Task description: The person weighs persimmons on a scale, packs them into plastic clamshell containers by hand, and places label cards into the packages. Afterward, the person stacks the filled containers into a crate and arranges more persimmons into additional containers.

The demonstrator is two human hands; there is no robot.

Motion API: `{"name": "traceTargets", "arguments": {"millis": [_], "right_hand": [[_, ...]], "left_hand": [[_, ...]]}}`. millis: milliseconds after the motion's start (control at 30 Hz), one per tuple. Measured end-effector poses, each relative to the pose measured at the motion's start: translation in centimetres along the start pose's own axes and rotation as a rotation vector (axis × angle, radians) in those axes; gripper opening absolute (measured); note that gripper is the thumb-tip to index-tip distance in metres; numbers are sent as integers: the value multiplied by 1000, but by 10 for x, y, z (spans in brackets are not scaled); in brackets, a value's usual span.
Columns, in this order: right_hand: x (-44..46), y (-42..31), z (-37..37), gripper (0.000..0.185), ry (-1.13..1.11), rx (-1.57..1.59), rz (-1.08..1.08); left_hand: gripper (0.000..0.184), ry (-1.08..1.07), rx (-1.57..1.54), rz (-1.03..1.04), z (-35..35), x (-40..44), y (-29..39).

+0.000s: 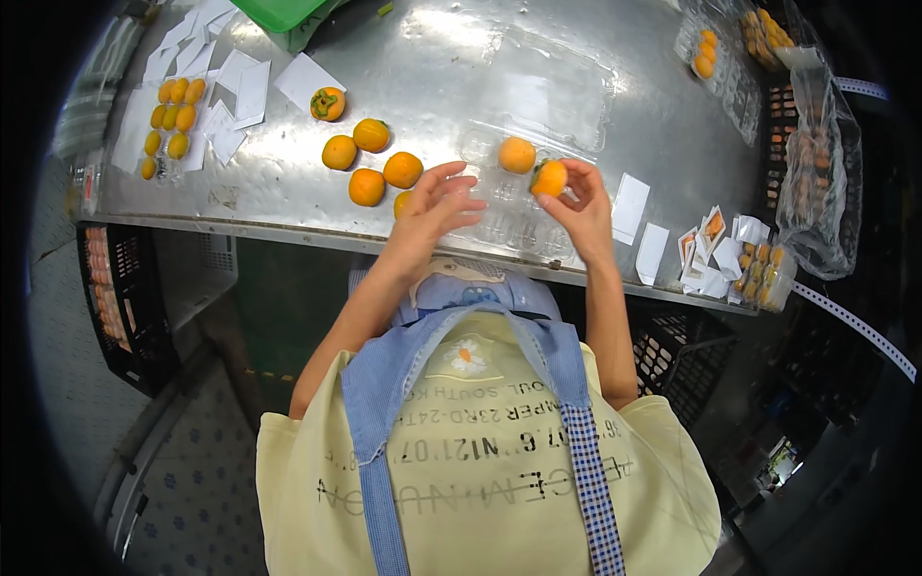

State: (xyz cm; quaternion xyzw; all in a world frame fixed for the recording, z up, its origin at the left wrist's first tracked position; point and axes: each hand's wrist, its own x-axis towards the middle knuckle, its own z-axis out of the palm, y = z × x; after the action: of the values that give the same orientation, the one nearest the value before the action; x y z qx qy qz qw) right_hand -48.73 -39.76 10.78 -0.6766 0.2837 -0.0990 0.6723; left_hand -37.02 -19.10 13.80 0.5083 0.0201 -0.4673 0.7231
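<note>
My right hand point(584, 209) pinches an orange persimmon point(548, 180) between thumb and fingers, over the near part of a clear plastic tray point(499, 216). Another persimmon point(517, 155) sits in the tray just to its left. The tray's clear lid point(552, 91) lies folded back, away from me. My left hand point(434, 216) is open at the tray's left side, its fingers apart with nothing in them. Next to it are several loose persimmons point(366, 187), one point(401, 204) partly hidden behind this hand. Farther back, a persimmon point(327, 104) shows its green calyx.
White cards point(253, 94) and a filled pack of yellow-orange fruit point(185, 117) are on the metal table's left. A green container point(279, 14) stands at the back. Cards point(630, 206) and another fruit pack point(764, 276) lie on the right. Crates point(125, 307) flank the table.
</note>
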Motion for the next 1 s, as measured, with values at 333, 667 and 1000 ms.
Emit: {"name": "traceTargets", "arguments": {"millis": [333,667,1000], "right_hand": [[1,-4,-9,53,-249,-722,-332],[6,-2,28,49,-265,-1005,-485],[7,5,42,46,-188,-1124,-544]], "left_hand": [[27,57,-35,31,-31,2,2],[23,188,-51,108,-58,0,7],[20,415,-68,197,-100,-13,6]]}}
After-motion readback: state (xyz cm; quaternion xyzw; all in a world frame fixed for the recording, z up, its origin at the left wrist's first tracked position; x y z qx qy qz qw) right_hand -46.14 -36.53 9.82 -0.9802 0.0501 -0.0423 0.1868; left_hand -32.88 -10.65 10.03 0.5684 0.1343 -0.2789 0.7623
